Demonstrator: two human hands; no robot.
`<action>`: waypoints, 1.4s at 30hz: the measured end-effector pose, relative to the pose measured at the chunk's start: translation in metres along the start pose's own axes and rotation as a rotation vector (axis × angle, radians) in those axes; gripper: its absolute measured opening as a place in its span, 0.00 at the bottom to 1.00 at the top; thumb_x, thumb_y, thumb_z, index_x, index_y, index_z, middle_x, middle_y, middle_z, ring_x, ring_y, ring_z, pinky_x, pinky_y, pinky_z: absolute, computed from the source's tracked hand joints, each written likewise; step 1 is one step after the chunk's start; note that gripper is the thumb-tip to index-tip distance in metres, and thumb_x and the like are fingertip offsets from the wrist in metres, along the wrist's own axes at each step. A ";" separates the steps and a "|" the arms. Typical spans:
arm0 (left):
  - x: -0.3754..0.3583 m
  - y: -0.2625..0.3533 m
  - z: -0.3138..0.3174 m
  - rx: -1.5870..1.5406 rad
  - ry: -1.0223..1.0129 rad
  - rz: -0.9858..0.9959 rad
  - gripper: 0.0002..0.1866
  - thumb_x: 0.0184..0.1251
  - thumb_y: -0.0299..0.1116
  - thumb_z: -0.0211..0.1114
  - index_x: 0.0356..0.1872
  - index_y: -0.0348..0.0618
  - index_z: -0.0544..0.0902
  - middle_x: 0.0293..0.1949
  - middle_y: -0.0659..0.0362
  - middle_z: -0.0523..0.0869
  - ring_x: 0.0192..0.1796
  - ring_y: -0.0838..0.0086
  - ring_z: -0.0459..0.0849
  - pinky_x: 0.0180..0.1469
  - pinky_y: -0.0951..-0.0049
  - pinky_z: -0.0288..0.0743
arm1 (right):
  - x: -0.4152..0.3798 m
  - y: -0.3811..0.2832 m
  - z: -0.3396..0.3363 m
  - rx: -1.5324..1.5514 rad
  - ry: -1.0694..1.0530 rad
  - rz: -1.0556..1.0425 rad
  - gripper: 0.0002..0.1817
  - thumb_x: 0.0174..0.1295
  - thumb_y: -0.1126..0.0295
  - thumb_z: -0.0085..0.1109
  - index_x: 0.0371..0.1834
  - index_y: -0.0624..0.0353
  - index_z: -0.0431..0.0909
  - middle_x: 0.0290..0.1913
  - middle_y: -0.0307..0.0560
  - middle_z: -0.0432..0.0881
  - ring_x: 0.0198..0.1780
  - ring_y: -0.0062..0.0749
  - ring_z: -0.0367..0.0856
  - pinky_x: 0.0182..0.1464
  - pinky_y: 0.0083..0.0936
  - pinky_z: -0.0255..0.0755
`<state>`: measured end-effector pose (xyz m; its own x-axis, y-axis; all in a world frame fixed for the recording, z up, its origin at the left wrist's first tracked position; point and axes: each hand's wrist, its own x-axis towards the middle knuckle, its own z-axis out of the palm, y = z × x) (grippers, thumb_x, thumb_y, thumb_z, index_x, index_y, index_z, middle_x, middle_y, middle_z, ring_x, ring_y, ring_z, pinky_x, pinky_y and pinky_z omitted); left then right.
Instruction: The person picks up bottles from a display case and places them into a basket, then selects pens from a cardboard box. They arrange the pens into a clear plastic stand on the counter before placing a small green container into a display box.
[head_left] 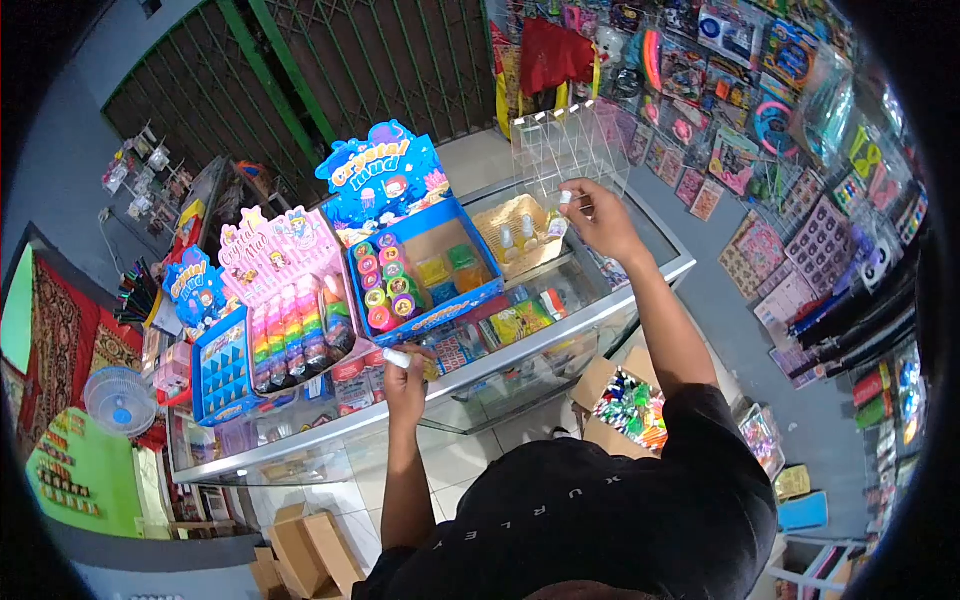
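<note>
My left hand (406,392) is closed around a small bottle with a white top (397,357), held above the front edge of the glass display counter (590,318). Between the fingertips of my right hand (603,222) is a small white cap-like piece (567,197); the fingers hide whatever is beneath it. Just below and left of that hand, a woven cream basket (487,222) holds several small white-topped bottles (527,228). A blue Crystal Mud display box (470,297) stands beside the basket, with round colourful tubs (380,278) in its left part.
Further left on the counter are a pink display box (275,250) of rainbow tubes and a blue compartment box (222,372). A clear acrylic rack (560,145) stands behind the basket. On the floor is a carton (607,432) of colourful items. Packaged toys (735,160) hang at right.
</note>
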<state>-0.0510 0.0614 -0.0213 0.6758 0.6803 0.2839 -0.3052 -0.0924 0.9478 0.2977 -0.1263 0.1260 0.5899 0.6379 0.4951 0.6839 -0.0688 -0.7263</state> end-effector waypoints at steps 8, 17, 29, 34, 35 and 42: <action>-0.001 0.008 0.009 -0.023 0.085 -0.066 0.10 0.76 0.36 0.56 0.47 0.39 0.75 0.39 0.56 0.85 0.36 0.78 0.81 0.37 0.76 0.77 | 0.023 0.035 0.010 -0.044 -0.130 -0.084 0.16 0.60 0.76 0.64 0.52 0.60 0.77 0.34 0.50 0.82 0.36 0.35 0.83 0.42 0.28 0.78; 0.000 0.017 0.017 0.016 0.181 -0.082 0.10 0.77 0.37 0.56 0.46 0.40 0.74 0.39 0.55 0.84 0.34 0.78 0.81 0.33 0.75 0.81 | 0.027 0.065 0.020 0.077 -0.215 -0.113 0.16 0.60 0.76 0.63 0.51 0.64 0.77 0.35 0.52 0.82 0.37 0.38 0.83 0.43 0.31 0.78; 0.001 0.023 0.026 0.055 0.222 -0.078 0.11 0.77 0.38 0.55 0.47 0.40 0.75 0.38 0.54 0.85 0.33 0.77 0.82 0.32 0.75 0.81 | 0.020 0.075 0.023 0.020 -0.258 -0.143 0.17 0.61 0.73 0.62 0.53 0.63 0.77 0.41 0.57 0.83 0.42 0.44 0.83 0.47 0.35 0.76; 0.001 0.024 0.027 0.058 0.226 -0.075 0.11 0.78 0.38 0.54 0.47 0.40 0.75 0.39 0.54 0.85 0.34 0.77 0.82 0.32 0.75 0.81 | 0.022 0.076 0.024 0.021 -0.279 -0.121 0.18 0.61 0.72 0.63 0.54 0.63 0.76 0.44 0.56 0.82 0.44 0.44 0.83 0.50 0.35 0.77; 0.001 0.024 0.027 0.075 0.219 -0.073 0.11 0.77 0.38 0.54 0.47 0.40 0.75 0.39 0.54 0.85 0.34 0.77 0.82 0.32 0.75 0.81 | 0.022 0.075 0.023 0.025 -0.278 -0.124 0.18 0.60 0.72 0.63 0.54 0.63 0.76 0.45 0.56 0.82 0.45 0.43 0.83 0.50 0.35 0.77; 0.000 0.024 0.025 0.120 0.208 -0.063 0.10 0.77 0.37 0.55 0.46 0.40 0.76 0.39 0.54 0.85 0.35 0.77 0.83 0.33 0.75 0.82 | 0.034 0.056 0.015 0.003 -0.240 -0.259 0.20 0.57 0.72 0.67 0.53 0.62 0.77 0.46 0.54 0.82 0.47 0.42 0.81 0.54 0.35 0.75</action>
<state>-0.0420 0.0412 0.0050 0.5343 0.8215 0.1991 -0.1762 -0.1221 0.9768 0.3500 -0.0966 0.0947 0.2785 0.7962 0.5371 0.7961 0.1214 -0.5928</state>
